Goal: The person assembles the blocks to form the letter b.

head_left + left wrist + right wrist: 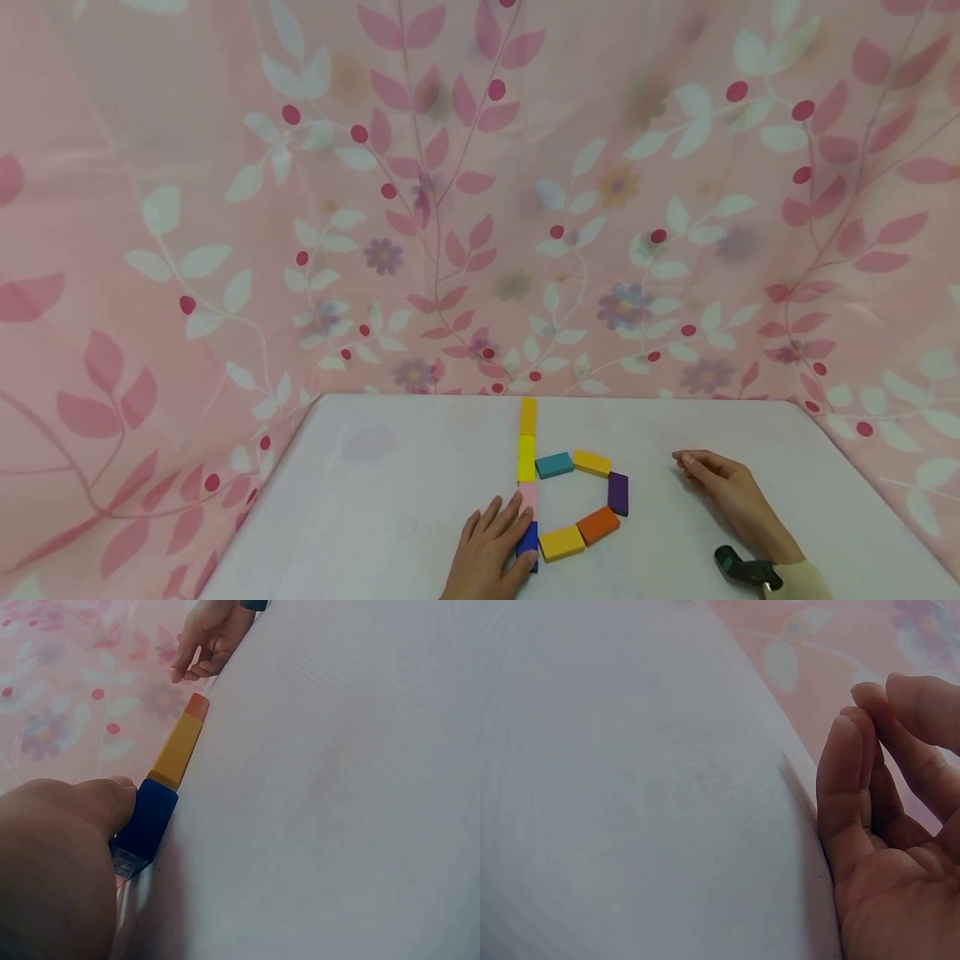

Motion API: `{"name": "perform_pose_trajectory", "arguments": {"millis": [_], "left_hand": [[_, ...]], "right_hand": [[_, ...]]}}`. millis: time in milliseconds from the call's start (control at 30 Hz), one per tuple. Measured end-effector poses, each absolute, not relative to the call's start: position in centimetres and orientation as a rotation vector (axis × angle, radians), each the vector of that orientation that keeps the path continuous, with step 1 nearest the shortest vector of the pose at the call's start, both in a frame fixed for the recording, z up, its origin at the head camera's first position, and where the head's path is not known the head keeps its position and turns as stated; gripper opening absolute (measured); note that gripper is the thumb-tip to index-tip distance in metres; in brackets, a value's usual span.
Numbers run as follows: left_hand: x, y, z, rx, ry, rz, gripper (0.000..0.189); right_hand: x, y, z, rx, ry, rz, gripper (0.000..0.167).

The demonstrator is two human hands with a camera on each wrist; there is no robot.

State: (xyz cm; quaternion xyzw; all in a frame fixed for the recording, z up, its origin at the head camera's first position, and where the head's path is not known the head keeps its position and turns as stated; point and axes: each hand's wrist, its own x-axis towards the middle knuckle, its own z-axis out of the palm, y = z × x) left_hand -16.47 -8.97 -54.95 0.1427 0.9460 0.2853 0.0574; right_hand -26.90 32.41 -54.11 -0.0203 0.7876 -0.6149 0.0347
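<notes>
My left hand [487, 550] rests on the lower end of a column of blocks, its fingers spread. Thumb and fingers touch the blue block [527, 542] and the pink block [529, 495]. Above these in the column lie a yellow block [527, 458] and an amber block [528, 416]. To the right, a teal block [554, 465], a yellow block [592, 462], a purple block [618, 493], an orange block [598, 526] and a golden block [562, 543] curve into a loop. My right hand [731, 492] is apart from them, holding nothing, fingers loosely bent.
A white-covered table [360, 500] carries all the blocks. Pink floral cloth [465, 208] hangs behind and at both sides. A dark wrist device [746, 571] sits on the right wrist, by a pale sleeve [798, 583].
</notes>
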Motion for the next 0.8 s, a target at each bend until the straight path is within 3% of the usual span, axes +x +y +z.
{"name": "perform_pose_trajectory", "arguments": {"millis": [800], "left_hand": [[-16.7,-10.1,-54.8,0.455,2.859,1.052,0.069]], "right_hand": [[-27.7,32.4,-53.9,-0.048,2.471,-1.776,0.060]]}}
